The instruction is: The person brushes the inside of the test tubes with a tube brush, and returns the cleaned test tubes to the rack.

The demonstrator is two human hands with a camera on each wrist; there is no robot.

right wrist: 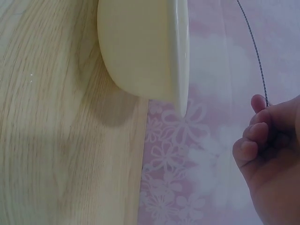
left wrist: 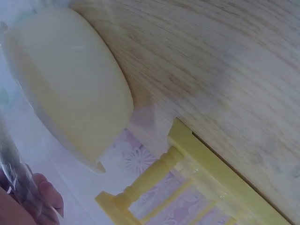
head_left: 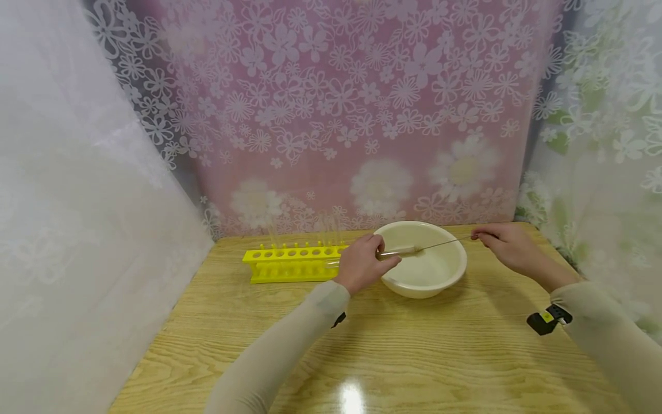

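Observation:
In the head view, my left hand grips a clear glass test tube, tilted almost level above the cream basin. Thumb and fingers of my right hand pinch the end of a thin twisted-wire test tube brush. Its wire runs leftward over the basin to the tube's mouth, and the pale head seems to sit inside the tube. The left wrist view catches part of the tube and some fingertips. Twisted wire rises from the right fingers in the right wrist view.
A yellow test tube rack stands left of the basin, partly behind my left hand. Several clear test tubes stand upright in it. Floral curtains enclose the wooden table at the back and both sides.

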